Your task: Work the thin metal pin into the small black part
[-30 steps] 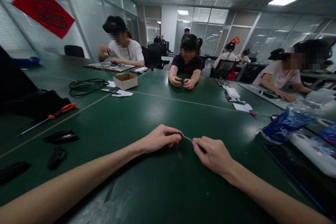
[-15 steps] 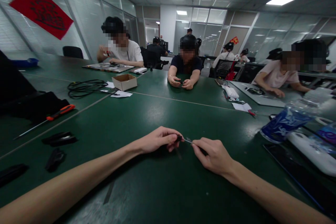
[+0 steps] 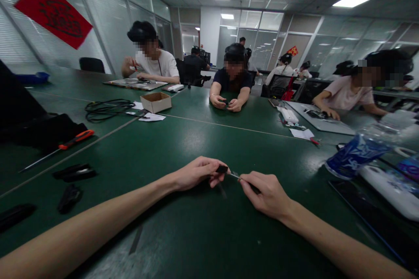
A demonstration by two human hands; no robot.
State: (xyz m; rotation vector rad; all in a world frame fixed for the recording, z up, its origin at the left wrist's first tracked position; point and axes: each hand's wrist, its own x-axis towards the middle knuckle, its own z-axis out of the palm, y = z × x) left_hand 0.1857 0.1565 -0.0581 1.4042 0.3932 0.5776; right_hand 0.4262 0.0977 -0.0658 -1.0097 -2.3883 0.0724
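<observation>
In the middle of the head view, my left hand (image 3: 196, 174) is closed on a small black piece (image 3: 222, 169), held between thumb and fingers. My right hand (image 3: 266, 191) pinches a thin, shiny metal strip (image 3: 234, 175) that runs toward the black piece. Its kind is too small to make out, and its right end is hidden in my fingers. Whether the strip touches or enters the black piece I cannot tell. Both hands are just above the green table (image 3: 193, 226).
An orange-handled screwdriver (image 3: 76, 139) and several black parts (image 3: 74, 173) lie at left. Farther back are coiled black cable (image 3: 108, 109) and a small cardboard box (image 3: 156, 103). A water bottle (image 3: 358, 152) and dark flat slab (image 3: 369, 216) are at right. Co-workers sit around the table.
My left thumb has shifted back a little, so more of the black piece shows. My right hand stays about where it was. At right, a co-worker's hand has moved left.
</observation>
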